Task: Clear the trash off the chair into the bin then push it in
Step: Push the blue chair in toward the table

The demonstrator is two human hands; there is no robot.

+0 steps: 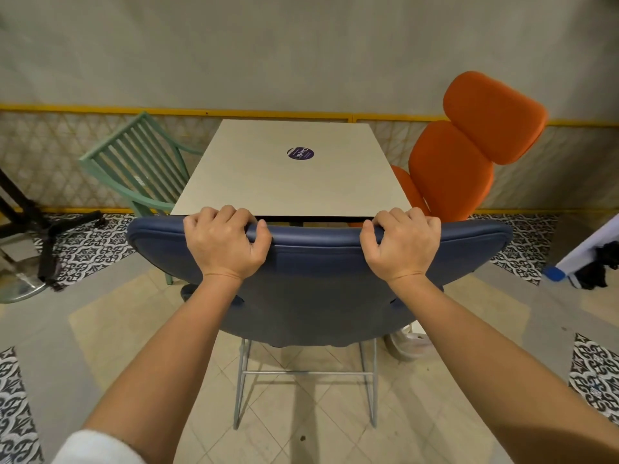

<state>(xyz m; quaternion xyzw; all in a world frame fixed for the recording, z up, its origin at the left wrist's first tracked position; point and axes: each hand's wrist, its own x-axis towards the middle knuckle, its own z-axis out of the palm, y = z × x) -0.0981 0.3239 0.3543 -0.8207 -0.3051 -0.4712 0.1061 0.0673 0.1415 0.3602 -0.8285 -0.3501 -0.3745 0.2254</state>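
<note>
**Both hands on the chair back, table edge close ahead**

Head view, the only one I have. My main worry is the fingers. The blue chair has its top rim right up at the near edge of the table. Both sets of knuckles sit over that rim, so a hard shove could trap them against the tabletop.

Second risk: a pale container stands on the floor just beside the chair's right leg. I cannot tell whether it is the bin, but a skewed push could knock it. The orange chair is also near on that side, so drifting right might clip it. The metal legs could also snag on a tile joint and tip the back toward me.

The seat is hidden behind the backrest, so I cannot confirm the trash is gone.

Both forearms reach straight forward, roughly parallel. The left hand and right hand grip the top rim well apart. Their fingers are curled over it side by side, with the thumbs on my side. The fingertips are out of sight.
</note>
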